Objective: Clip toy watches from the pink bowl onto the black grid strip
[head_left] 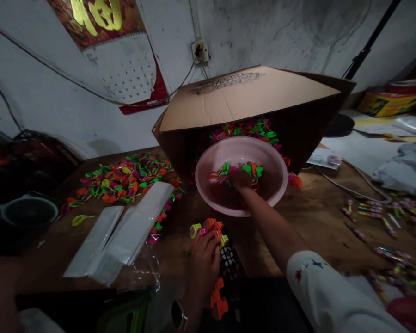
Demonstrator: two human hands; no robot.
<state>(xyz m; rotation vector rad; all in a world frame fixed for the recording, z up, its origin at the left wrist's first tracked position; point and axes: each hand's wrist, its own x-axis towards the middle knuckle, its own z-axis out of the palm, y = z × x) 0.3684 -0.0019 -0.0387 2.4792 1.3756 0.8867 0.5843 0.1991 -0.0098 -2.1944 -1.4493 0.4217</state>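
Observation:
My right hand [241, 179] reaches down into a pink plastic basin [208, 152]. Small bright plastic toys [255, 170] in green, orange and pink lie around its fingers, which are dark and blurred, so their grip is unclear. Nearer to me, my left hand [204, 259], with a watch on the wrist, has its fingers curled over a cluster of orange, yellow and pink plastic toys [213, 225]. This cluster lies along a black perforated piece [229, 256]. More orange toys [218, 298] show beside that hand, below its fingers.
A cardboard box [249, 97] lies on its side behind the basin, with toys inside. To the left are a toy pile [125, 178] and clear plastic bags [135, 231]. Wrapped sticks [374, 210] and a cable [367, 185] lie right. A blurred arm [3, 286] appears lower left.

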